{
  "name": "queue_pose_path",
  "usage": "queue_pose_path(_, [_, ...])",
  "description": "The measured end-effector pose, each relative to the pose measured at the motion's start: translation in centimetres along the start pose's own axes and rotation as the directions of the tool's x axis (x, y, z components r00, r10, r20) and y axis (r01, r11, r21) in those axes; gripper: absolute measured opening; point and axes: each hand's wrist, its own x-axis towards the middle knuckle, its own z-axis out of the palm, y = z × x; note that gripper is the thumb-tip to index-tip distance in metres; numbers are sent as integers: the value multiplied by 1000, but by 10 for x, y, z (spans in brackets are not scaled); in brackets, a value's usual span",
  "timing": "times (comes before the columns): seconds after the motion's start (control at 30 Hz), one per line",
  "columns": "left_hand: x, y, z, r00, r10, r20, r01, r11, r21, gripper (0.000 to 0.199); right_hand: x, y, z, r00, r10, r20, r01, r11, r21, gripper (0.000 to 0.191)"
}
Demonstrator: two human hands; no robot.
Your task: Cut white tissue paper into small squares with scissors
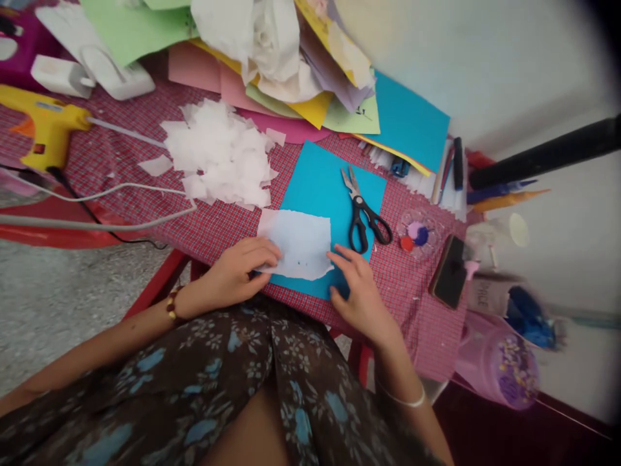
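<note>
A thin, translucent white sheet of tissue paper (301, 239) with a torn lower edge lies mostly over a blue sheet of card (310, 175). My left hand (245, 268) rests at its left edge, fingers curled with thumb and fingertips at the paper. At the right edge, my right hand (359, 288) touches the tissue with its fingertips, its thumb spread away from the fingers. Black-handled scissors (359, 207) lie on the card, blades apart, just beyond my right hand. A heap of small white paper pieces (226, 155) sits to the upper left.
A yellow glue gun (53, 123) and its cable lie at left on the checked tablecloth (412, 323). Coloured papers (204, 68) are piled at the back. To the right are a small clear palette (417, 236), a phone (449, 272) and a pink container (499, 369).
</note>
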Motion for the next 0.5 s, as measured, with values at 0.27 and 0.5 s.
queue_pose_path(0.27, [18,12,-2,980,182,78,-195,952,236,8,10,-40,5,983,-148,-110,134,983,-129,47])
queue_pose_path(0.5, [36,33,0,871,382,309,-429,897,103,39,-7,-35,26,966,-39,-257,31,999,-35,11])
